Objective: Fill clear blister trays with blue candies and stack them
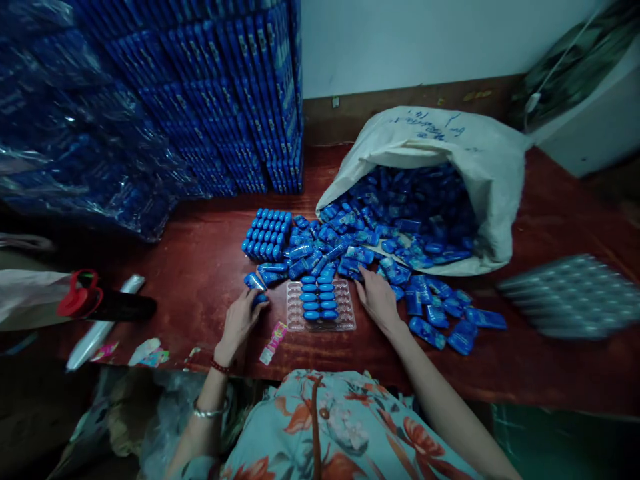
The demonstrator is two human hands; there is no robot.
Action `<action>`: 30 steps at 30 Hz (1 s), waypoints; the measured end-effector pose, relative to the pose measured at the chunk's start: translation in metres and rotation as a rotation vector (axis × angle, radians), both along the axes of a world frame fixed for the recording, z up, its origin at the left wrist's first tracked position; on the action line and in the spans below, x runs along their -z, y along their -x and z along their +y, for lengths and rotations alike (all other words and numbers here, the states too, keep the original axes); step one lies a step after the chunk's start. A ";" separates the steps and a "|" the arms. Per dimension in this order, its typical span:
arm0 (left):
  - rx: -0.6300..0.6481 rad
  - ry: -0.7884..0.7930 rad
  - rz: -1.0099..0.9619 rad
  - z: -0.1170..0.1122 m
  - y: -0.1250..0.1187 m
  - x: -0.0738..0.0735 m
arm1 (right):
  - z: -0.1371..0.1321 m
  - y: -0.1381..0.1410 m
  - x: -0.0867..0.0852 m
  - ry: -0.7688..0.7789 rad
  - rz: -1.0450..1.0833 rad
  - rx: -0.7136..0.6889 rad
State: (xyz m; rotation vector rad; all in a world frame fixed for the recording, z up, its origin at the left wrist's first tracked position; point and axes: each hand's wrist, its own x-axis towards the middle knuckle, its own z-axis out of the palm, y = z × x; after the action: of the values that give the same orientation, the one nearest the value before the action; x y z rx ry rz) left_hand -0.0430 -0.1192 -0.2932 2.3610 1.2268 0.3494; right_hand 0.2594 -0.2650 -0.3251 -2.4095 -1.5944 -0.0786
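A clear plastic tray (345, 312) lies on the red-brown table (200, 267) in front of me, with a column of small blue packets (316, 297) set into its slots. My left hand (241, 320) rests just left of the tray, fingers curled on one blue packet (259, 299). My right hand (376, 299) lies right of the tray, fingers reaching into the loose heap of blue packets (345, 250). A filled tray of blue packets (267, 233) sits behind the heap.
A white sack (450, 143) lies open on its side at the back right, spilling blue packets. Stacks of filled blue trays (225, 93) in clear wrap stand at the back left. Empty clear trays (575, 293) sit at the right. Red-handled scissors (80, 297) and paper scraps lie at the left.
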 end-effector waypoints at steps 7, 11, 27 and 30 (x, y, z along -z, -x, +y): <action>0.018 0.161 -0.446 -0.071 -0.027 -0.019 | -0.018 -0.004 -0.015 -0.012 -0.040 -0.092; 0.225 0.099 -0.447 -0.088 -0.044 -0.015 | 0.009 0.005 -0.029 0.192 -0.048 -0.269; 0.240 -0.161 -0.490 -0.113 -0.012 0.006 | -0.045 0.000 -0.019 0.224 0.043 0.097; 0.138 -0.135 -0.462 -0.111 -0.022 0.006 | -0.042 0.001 -0.016 0.038 0.154 0.170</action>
State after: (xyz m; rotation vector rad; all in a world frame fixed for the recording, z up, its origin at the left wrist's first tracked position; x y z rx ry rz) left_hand -0.0211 -0.2305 -0.2988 2.2779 0.8407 0.8956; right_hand 0.2583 -0.3072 -0.3091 -2.5084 -1.3346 0.1056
